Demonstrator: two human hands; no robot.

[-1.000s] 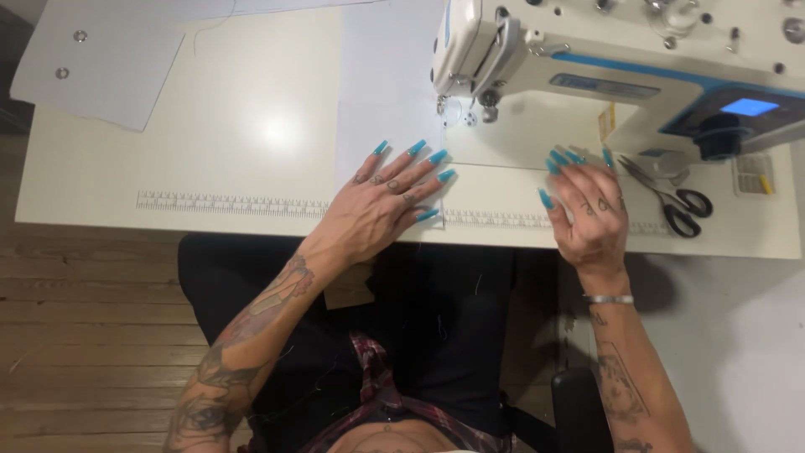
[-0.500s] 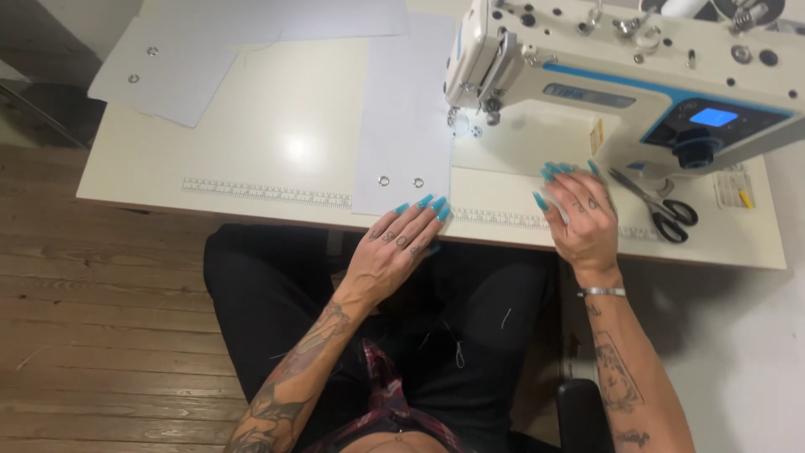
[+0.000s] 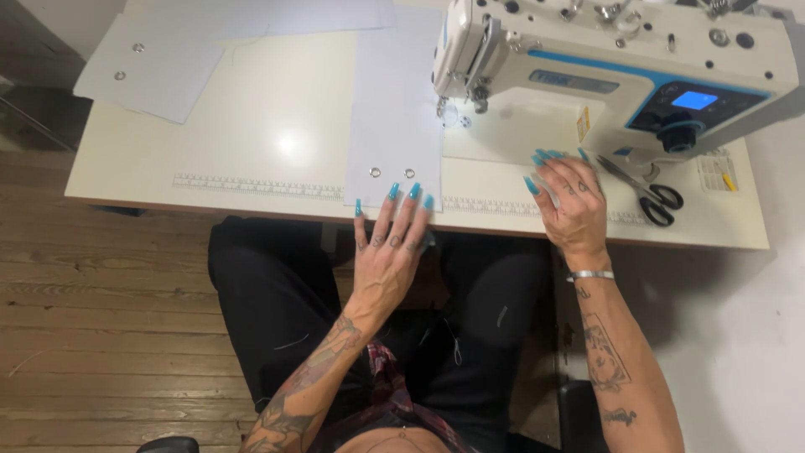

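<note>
Seated at a cream sewing table (image 3: pixel 251 180), seen from above. Left hand (image 3: pixel 387 252) at centre frame, fingers spread flat, tips resting on the near edge of a pale grey fabric panel (image 3: pixel 394 117) — nothing pinched, hand open and pressing lightly, likely to steady or slide the piece. The panel runs from the table's front edge up toward the needle area of the sewing machine (image 3: pixel 612 67) in the upper right; two metal eyelets (image 3: pixel 392 173) sit near its lower end, just above the fingertips.

Right hand (image 3: pixel 566 201) right of centre, loosely curled on the table just below the machine bed, fingers apart, holding nothing that I can make out. Black-handled scissors (image 3: pixel 650 193) lie just beside it to the right, within easy reach.

Another grey panel (image 3: pixel 147 71) with eyelets lies at upper left, well apart — set aside. A printed ruler strip (image 3: pixel 251 184) runs along the table's front edge.
</note>
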